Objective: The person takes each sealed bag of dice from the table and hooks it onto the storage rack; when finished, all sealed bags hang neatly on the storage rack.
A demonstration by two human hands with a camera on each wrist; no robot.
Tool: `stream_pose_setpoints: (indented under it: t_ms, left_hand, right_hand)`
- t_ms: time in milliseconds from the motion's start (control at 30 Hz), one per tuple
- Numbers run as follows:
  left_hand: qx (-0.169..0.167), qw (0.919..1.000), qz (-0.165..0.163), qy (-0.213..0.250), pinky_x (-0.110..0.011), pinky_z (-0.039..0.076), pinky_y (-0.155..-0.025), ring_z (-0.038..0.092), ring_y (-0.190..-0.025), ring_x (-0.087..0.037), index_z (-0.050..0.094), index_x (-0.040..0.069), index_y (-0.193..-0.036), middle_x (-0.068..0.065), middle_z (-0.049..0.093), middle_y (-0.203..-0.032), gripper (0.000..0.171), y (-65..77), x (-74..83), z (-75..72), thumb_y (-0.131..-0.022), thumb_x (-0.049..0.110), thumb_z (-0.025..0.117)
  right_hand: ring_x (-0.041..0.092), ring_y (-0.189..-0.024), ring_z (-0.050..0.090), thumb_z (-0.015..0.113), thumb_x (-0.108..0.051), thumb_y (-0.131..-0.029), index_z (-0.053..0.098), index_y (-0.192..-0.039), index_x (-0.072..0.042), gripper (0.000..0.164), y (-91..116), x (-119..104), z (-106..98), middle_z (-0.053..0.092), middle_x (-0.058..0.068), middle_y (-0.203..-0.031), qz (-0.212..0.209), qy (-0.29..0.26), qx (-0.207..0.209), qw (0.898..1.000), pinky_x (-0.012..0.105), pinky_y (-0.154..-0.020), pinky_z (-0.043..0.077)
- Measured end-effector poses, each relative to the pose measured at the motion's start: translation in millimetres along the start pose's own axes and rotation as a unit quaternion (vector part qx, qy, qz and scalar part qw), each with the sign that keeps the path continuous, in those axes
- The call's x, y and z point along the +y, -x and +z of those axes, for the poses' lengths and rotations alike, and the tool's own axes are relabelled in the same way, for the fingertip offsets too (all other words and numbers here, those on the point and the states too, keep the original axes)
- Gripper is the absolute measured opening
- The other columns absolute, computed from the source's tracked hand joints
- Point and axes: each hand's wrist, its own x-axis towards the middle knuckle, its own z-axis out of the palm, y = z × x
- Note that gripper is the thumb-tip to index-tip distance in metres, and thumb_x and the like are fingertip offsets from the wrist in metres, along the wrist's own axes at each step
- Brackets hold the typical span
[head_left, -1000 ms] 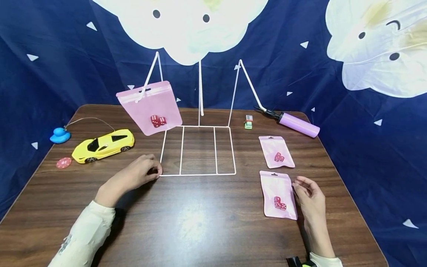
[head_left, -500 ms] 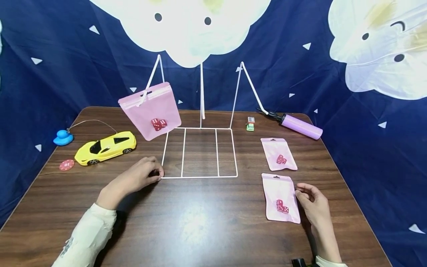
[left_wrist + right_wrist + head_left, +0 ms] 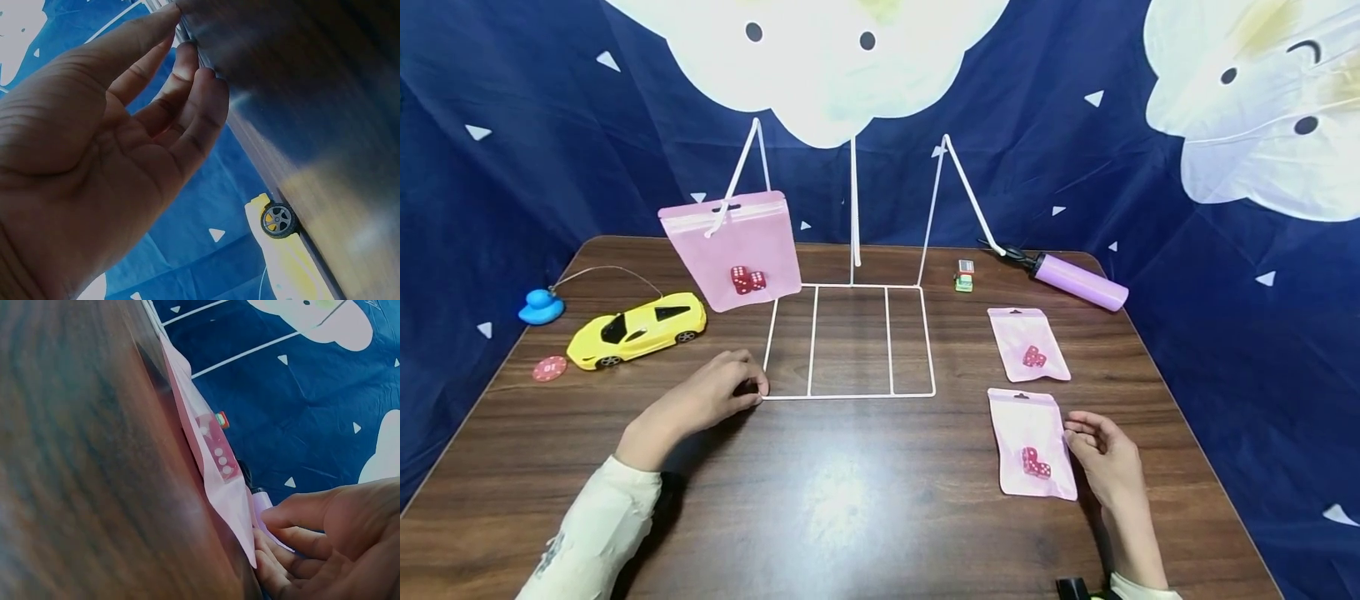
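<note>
My left hand [image 3: 703, 400] pinches the front left corner of a white wire rack [image 3: 846, 397] between thumb and fingertips. From the rack's left hook hangs a pink pouch [image 3: 737, 250] with red dice showing through its window. My right hand [image 3: 1108, 462] rests on the table with loosely curled fingers, its fingertips right at the right edge of a second pink pouch [image 3: 1011, 417] lying flat with dice inside. In the right wrist view the thumb [image 3: 284, 512] stands apart from that pouch. Behind it lies a third pink pouch [image 3: 1015, 329], also with dice.
A yellow toy car [image 3: 636, 329], a blue rubber duck [image 3: 541, 308] and a red poker chip [image 3: 550, 368] sit at the left. A purple hand pump [image 3: 1078, 282] lies at the back right, near a small green toy [image 3: 963, 282]. A blue curtain [image 3: 1037, 75] backs the table.
The hanging pouch has swung on its hook, its lower end shifting left over the last half second. My right hand has come slightly nearer. My left hand stays at the rack corner.
</note>
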Motion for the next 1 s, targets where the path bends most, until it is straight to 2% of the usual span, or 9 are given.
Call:
stream_pose_setpoints:
  t_ms: [100,200,233,367,600,1000]
  left_hand:
    - [0.007,1.0,0.006,-0.001,-0.045,0.049,-0.08,0.056,-0.085,-0.022,0.072,0.014,-0.091,0.002,0.055,-0.089,0.017,1.2,-0.8,1.3,-0.09,0.0,0.082]
    - [-0.004,0.9999,-0.012,-0.006,-0.046,0.049,-0.082,0.057,-0.087,-0.023,0.072,0.015,-0.091,0.002,0.055,-0.09,0.017,0.9,4.2,-0.8,-0.092,0.001,0.082]
    - [-0.015,0.9995,-0.026,-0.011,-0.049,0.049,-0.083,0.057,-0.088,-0.024,0.072,0.015,-0.09,0.002,0.055,-0.091,0.018,-0.2,10.3,-4.0,-0.09,0.0,0.083]
    - [-0.028,0.9985,-0.044,-0.018,-0.049,0.049,-0.085,0.058,-0.089,-0.024,0.073,0.014,-0.09,0.002,0.056,-0.091,0.016,-1.2,16.3,-7.3,-0.091,0.002,0.084]
    - [-0.027,0.9983,-0.046,-0.021,-0.05,0.05,-0.085,0.058,-0.089,-0.025,0.073,0.014,-0.09,0.001,0.055,-0.091,0.017,-0.6,17.2,-7.1,-0.091,0.002,0.084]
    - [-0.023,0.9986,-0.043,-0.02,-0.052,0.051,-0.086,0.06,-0.09,-0.027,0.073,0.013,-0.09,0.001,0.057,-0.092,0.016,-0.6,14.5,-5.3,-0.09,0.001,0.084]
  right_hand:
    - [-0.006,-0.087,0.06,0.069,0.004,-0.1,0.063,-0.131,0.014,0.033,-1,0,-2,0.074,0.017,-0.113,-0.002,0.019,-0.014,1.0,0.011,-0.076,0.051]
    - [-0.004,-0.087,0.06,0.07,0.001,-0.101,0.064,-0.131,0.011,0.033,-2,-2,-3,0.074,0.011,-0.109,0.006,0.034,-0.024,0.999,0.012,-0.076,0.05]
    - [-0.004,-0.087,0.06,0.07,0.001,-0.101,0.064,-0.132,0.011,0.033,-1,-3,-3,0.073,0.011,-0.108,0.008,0.038,-0.025,0.999,0.012,-0.076,0.05]
    - [-0.003,-0.088,0.059,0.07,0.001,-0.1,0.065,-0.132,0.009,0.033,0,-6,-3,0.073,0.015,-0.111,0.017,0.055,-0.028,0.998,0.013,-0.075,0.05]
    - [-0.003,-0.086,0.058,0.072,0.001,-0.1,0.065,-0.13,0.01,0.033,-2,-6,-1,0.072,0.016,-0.11,0.015,0.066,-0.028,0.997,0.012,-0.074,0.049]
    - [-0.001,-0.08,0.055,0.075,0.002,-0.096,0.069,-0.122,0.007,0.027,-1,-9,4,0.069,0.006,-0.098,0.007,0.089,-0.009,0.996,0.012,-0.07,0.046]
